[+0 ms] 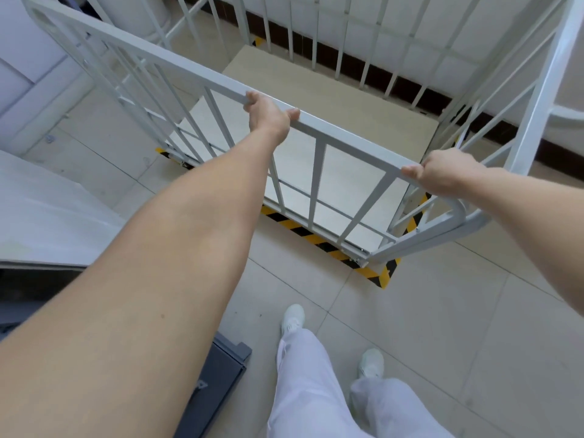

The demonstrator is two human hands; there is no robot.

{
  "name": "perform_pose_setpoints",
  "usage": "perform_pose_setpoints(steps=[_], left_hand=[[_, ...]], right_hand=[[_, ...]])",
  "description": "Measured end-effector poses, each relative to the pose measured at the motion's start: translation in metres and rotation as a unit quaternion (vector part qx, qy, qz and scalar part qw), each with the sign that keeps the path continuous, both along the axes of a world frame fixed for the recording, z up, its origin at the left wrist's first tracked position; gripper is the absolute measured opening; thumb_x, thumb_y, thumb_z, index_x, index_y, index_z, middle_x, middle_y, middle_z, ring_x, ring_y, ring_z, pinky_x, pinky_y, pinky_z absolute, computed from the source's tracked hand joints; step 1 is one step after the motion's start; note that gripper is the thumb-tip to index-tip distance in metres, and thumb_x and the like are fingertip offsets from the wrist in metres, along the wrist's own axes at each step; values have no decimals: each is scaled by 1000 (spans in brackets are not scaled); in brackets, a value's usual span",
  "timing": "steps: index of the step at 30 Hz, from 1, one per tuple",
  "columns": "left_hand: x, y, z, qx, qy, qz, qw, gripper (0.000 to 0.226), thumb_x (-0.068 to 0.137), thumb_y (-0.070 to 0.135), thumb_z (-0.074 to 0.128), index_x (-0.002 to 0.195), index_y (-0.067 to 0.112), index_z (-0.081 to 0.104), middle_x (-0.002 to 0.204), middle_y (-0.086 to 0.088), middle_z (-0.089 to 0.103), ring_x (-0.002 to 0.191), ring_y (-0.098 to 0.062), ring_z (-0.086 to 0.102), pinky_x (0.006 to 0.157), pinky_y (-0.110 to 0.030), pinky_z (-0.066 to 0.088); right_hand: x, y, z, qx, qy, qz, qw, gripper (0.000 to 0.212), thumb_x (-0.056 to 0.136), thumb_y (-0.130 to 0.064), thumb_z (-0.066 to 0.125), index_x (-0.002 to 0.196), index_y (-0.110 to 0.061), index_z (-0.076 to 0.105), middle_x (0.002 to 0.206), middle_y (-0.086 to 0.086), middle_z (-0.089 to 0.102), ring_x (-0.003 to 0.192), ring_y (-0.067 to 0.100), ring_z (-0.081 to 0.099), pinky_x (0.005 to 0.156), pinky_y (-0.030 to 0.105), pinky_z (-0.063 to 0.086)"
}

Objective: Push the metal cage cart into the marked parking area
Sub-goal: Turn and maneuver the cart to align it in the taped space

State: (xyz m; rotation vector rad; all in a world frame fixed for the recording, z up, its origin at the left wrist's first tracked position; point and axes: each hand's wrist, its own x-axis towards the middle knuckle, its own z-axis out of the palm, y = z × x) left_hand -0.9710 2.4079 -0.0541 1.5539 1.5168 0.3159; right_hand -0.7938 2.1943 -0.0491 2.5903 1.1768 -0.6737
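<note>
A white metal cage cart (177, 66) with barred sides and a pale flat base stands in front of me. My left hand (267, 113) grips the middle of its near top rail. My right hand (442, 173) grips the same rail near its right corner. Yellow-and-black striped tape (319, 240) marks the parking area on the floor; it shows along the cart's near edge, at its near right corner, and in small bits at the left and far corners. The cart's base sits just inside the near tape line.
A white wall with a dark skirting (407, 86) runs behind the cart. A white cabinet (34, 83) and a white slab (47, 216) stand at left. A dark grey object (221, 371) lies on the floor by my left leg. My feet stand on beige tiles.
</note>
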Motion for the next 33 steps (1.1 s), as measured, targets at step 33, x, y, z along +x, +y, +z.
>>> perform_pose_setpoints(steps=[33], left_hand=[[-18, -20, -7, -6, -28, 29, 999, 87, 91, 26, 62, 151, 5, 3, 151, -9, 32, 137, -24, 37, 112, -29, 28]], right_hand=[[-39, -32, 1, -7, 0, 3, 1000, 69, 97, -57, 23, 105, 3, 57, 89, 19, 48, 83, 34, 50, 75, 36, 43]])
